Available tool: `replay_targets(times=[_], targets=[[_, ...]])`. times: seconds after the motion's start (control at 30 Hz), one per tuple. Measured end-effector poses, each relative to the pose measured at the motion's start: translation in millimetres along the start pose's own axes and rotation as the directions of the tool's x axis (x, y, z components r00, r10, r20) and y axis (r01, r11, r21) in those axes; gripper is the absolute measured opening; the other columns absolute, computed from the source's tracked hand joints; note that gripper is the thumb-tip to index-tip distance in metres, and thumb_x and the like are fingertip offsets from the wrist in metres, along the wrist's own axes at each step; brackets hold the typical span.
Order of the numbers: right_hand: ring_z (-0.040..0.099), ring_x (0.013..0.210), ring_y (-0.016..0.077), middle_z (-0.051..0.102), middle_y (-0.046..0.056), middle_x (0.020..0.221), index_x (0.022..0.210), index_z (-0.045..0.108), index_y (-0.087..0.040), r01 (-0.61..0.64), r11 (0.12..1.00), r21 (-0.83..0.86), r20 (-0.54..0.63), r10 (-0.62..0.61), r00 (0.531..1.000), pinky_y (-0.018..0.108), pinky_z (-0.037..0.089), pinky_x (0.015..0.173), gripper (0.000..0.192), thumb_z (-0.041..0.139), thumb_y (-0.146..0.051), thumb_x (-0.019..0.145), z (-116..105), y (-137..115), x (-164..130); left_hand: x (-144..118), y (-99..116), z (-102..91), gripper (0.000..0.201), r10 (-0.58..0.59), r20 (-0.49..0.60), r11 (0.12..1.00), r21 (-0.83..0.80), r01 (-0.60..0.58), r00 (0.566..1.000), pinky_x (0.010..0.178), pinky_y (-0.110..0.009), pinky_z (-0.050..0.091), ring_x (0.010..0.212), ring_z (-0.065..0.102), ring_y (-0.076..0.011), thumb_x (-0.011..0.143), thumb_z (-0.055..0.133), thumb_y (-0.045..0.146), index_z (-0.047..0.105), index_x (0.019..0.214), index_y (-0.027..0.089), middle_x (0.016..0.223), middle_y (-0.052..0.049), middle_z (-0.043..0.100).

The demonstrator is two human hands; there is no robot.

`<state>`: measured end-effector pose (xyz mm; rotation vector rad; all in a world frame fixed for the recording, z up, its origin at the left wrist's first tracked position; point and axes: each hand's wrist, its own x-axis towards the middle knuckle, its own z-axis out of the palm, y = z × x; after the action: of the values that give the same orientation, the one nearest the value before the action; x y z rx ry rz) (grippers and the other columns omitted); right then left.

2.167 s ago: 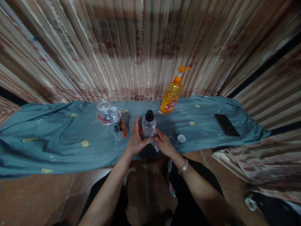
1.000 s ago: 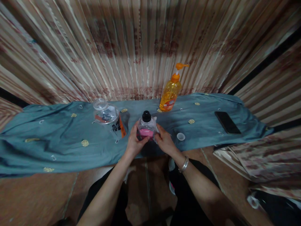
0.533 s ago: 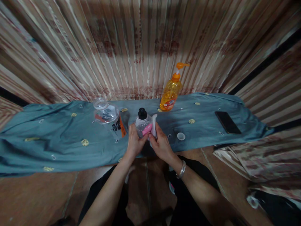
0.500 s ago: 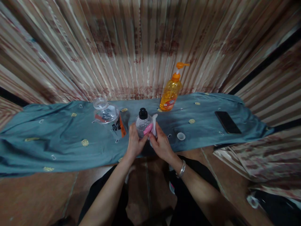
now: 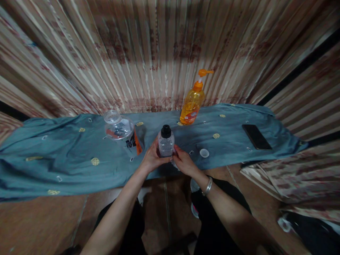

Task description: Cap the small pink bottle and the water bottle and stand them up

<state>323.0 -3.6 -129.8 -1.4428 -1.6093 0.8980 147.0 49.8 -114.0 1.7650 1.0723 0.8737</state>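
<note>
A home: pleated curtains [image 5: 159,53], cloth-covered bench [image 5: 66,156], soap dispenser [image 5: 192,102].

Blue-grey cloth [image 5: 53,148] over the surface, bearing clear jar [image 5: 118,128], orange pump bottle [image 5: 191,102], black phone [image 5: 256,136], small white cap [image 5: 204,153]

The left hand [image 5: 152,158] and the right hand [image 5: 185,163] hold a small clear bottle [image 5: 166,143] with black cap upright, in front of the orange pump bottle [image 5: 192,102] and right of the lying clear jar [image 5: 119,129].

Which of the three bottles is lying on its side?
The large clear bottle left of the hands; the black-capped bottle and orange pump bottle stand upright.
</note>
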Motion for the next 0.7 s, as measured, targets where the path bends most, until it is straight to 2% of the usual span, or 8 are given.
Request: replay_targets(times=[0.1,0.23,0.33,0.4,0.47,0.57,0.63,0.7], targets=[[0.067,0.113,0.0263,0.072,0.010,0.127,0.140,0.058,-0.019,-0.005,0.999,0.038,0.005,0.004,1.000,0.046,0.047,0.107,0.059,0.051,-0.019,0.081,-4.8,-0.4,1.9,7.5,-2.4,3.8,0.040,-0.046,0.006,0.998,-0.053,0.046,0.999,0.088,-0.046,0.059,0.102,0.069,-0.0235,0.093,0.067,0.038,0.061,0.127,0.017,0.121,-0.010,0.067],[0.066,0.109,0.0242,0.074,0.004,0.117,0.134,0.063,-0.022,-0.014,0.988,0.156,0.011,0.013,1.000,0.042,0.047,0.105,0.055,0.052,-0.020,0.080,-10.8,-0.4,7.2,10.5,-4.5,5.9,0.039,-0.079,-0.036,0.987,-0.142,0.073,0.996,0.089,-0.046,0.059,0.106,0.068,-0.0245,0.094,0.066,0.038,0.061,0.127,0.017,0.126,-0.011,0.066],[0.067,0.100,0.0220,0.076,0.001,0.105,0.117,0.072,-0.024,-0.072,0.954,0.292,0.024,0.067,0.997,0.038,0.050,0.097,0.043,0.055,-0.022,0.077,-14.8,-2.5,11.7,11.7,-5.4,5.4,0.039,-0.115,-0.071,0.973,-0.209,0.098,0.991,0.090,-0.047,0.059,0.107,0.068,-0.0246,0.094,0.066,0.038,0.061,0.127,0.017,0.126,-0.011,0.065],[0.066,0.090,0.0193,0.075,-0.001,0.095,0.105,0.074,-0.024,-0.136,0.897,0.421,0.027,0.137,0.990,0.032,0.051,0.087,0.037,0.058,-0.023,0.072,-16.3,-5.1,13.2,12.3,-5.1,5.3,0.038,-0.143,-0.103,0.963,-0.243,0.114,0.984,0.089,-0.046,0.059,0.106,0.068,-0.0244,0.094,0.066,0.038,0.062,0.126,0.017,0.126,-0.011,0.066],[0.064,0.077,0.0166,0.073,-0.002,0.083,0.093,0.074,-0.023,-0.219,0.796,0.565,0.063,0.223,0.973,0.027,0.049,0.073,0.031,0.059,-0.024,0.066,-16.8,-8.6,12.8,12.7,-3.3,5.5,0.038,-0.165,-0.144,0.956,-0.268,0.122,0.976,0.089,-0.046,0.060,0.106,0.068,-0.0245,0.094,0.066,0.038,0.062,0.126,0.017,0.126,-0.011,0.066],[0.054,0.057,0.0127,0.065,-0.003,0.063,0.075,0.069,-0.020,-0.359,0.634,0.685,0.191,0.318,0.928,0.023,0.041,0.055,0.020,0.058,-0.024,0.059,-16.9,-15.3,9.3,14.1,2.4,6.4,0.038,-0.183,-0.218,0.952,-0.282,0.117,0.959,0.089,-0.046,0.059,0.106,0.068,-0.0245,0.094,0.066,0.038,0.061,0.127,0.017,0.126,-0.011,0.065],[0.048,0.050,0.0111,0.060,-0.004,0.055,0.067,0.066,-0.019,-0.416,0.592,0.691,0.259,0.335,0.906,0.022,0.036,0.050,0.014,0.057,-0.024,0.057,-18.1,-19.7,6.1,17.3,7.3,7.4,0.039,-0.188,-0.268,0.954,-0.277,0.112,0.945,0.089,-0.046,0.059,0.106,0.067,-0.0244,0.094,0.066,0.037,0.061,0.127,0.017,0.126,-0.011,0.065],[0.047,0.049,0.0106,0.059,-0.004,0.055,0.066,0.066,-0.019,-0.430,0.598,0.676,0.283,0.328,0.901,0.023,0.035,0.048,0.014,0.059,-0.025,0.055,-21.3,-23.0,3.2,23.5,12.3,8.8,0.039,-0.190,-0.309,0.958,-0.267,0.107,0.932,0.089,-0.046,0.059,0.106,0.067,-0.0244,0.094,0.066,0.037,0.061,0.128,0.018,0.127,-0.011,0.065]])
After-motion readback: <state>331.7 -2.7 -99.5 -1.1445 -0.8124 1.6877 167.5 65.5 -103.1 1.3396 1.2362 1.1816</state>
